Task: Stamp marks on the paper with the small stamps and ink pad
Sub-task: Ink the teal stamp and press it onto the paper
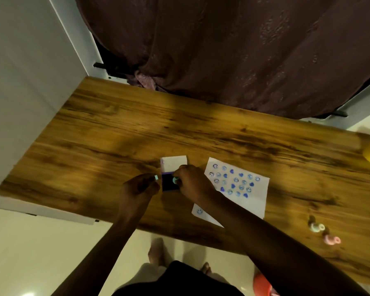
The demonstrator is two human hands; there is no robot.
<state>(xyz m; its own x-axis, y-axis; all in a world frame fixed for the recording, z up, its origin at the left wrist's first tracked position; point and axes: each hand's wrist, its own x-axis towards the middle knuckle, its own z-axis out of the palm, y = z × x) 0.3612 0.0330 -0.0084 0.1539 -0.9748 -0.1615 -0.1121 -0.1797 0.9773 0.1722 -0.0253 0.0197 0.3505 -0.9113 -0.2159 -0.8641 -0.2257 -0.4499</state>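
Table [115, 129]: spans the view, bearing everything below.
Ink pad [169, 184]: near the middle, lid [174, 163] standing open behind it.
Paper [237, 189]: just right of the ink pad, stamped marks across its far half.
Left hand [138, 186]: just left of the ink pad.
Right hand [192, 181]: between ink pad and paper, pinching a small stamp [176, 180] over the pad.
Two spare stamps [316, 227]: well right of the paper, near the front edge.
Curtain [222, 50]: behind the table.

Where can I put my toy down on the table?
The far table behind the ink pad is bare, and so is the left end. It's crowded where the hands work, by the paper and the two stamps on the right.
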